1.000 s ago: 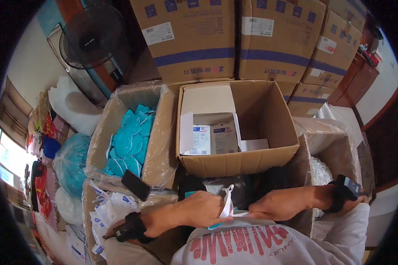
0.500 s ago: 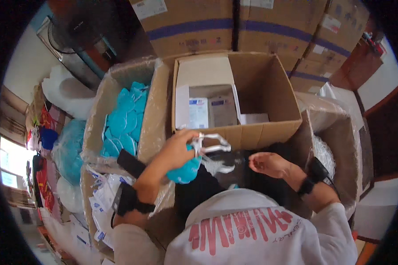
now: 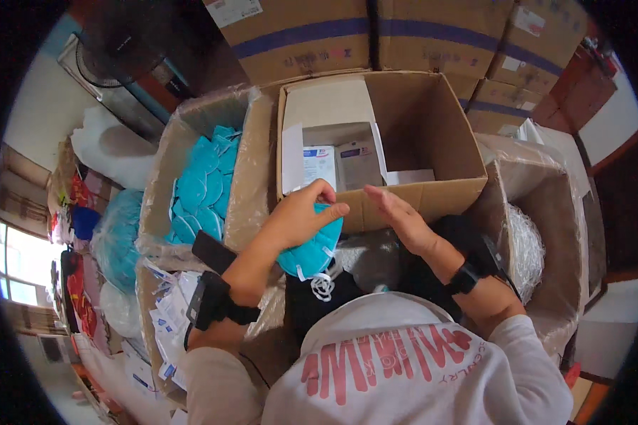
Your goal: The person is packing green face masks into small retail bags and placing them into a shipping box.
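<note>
In my left hand [image 3: 299, 218] is a teal face mask [image 3: 310, 249], pinched near its upper edge, with the thumb across its front. White ear straps [image 3: 322, 285] dangle in a loose bunch below the mask. To its right my right hand [image 3: 408, 224] is raised with its fingers stretched out, holding nothing and apart from the mask. Many more teal masks [image 3: 204, 185] lie in a plastic-lined carton on the left. Just beyond my hands stands a brown cardboard box [image 3: 432, 190]; inside it a white carton [image 3: 331, 106] holds white printed packets [image 3: 320, 164].
A box of loose white-and-blue packets [image 3: 174, 322] is at the near left. On the right, a plastic-lined carton [image 3: 546, 283] holds a bundle of clear wrap [image 3: 524, 244]. Large stacked cartons [image 3: 439, 35] form a wall behind. A fan [image 3: 117, 53] stands far left.
My right hand has moved left and up toward the mask. The mask has been turned and raised slightly in my left hand; its straps, spread to the right before, now hang below.
</note>
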`<state>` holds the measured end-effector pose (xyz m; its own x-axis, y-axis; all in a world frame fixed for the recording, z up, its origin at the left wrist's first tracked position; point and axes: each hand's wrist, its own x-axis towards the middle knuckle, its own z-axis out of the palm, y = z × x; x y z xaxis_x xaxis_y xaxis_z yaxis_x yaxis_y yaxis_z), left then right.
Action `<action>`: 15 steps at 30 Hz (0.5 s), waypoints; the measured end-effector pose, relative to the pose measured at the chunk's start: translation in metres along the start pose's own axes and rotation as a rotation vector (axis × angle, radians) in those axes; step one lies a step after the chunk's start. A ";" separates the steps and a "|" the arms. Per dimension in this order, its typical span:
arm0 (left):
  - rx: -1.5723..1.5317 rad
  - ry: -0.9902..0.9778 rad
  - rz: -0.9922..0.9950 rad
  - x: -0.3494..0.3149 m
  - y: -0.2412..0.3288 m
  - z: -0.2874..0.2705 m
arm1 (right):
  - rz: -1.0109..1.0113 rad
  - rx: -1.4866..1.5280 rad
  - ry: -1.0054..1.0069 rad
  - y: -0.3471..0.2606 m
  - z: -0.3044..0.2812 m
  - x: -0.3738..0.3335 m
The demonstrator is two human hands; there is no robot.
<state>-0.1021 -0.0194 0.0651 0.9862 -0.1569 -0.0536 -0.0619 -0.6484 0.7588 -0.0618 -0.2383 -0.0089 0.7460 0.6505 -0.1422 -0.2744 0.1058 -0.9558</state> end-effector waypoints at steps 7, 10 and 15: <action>-0.206 0.287 0.023 0.003 0.010 -0.009 | 0.073 -0.243 -0.522 -0.049 0.048 -0.006; -0.148 0.441 -0.063 -0.002 0.011 -0.027 | 0.022 -0.404 -0.382 -0.054 0.050 -0.017; -0.299 0.504 -0.183 0.008 -0.004 0.007 | -0.977 -0.620 -0.110 -0.078 0.077 0.006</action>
<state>-0.0947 -0.0233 0.0577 0.9326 0.3562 0.0579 0.0891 -0.3825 0.9196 -0.0825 -0.1846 0.0843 0.4115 0.5600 0.7190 0.7554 0.2318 -0.6129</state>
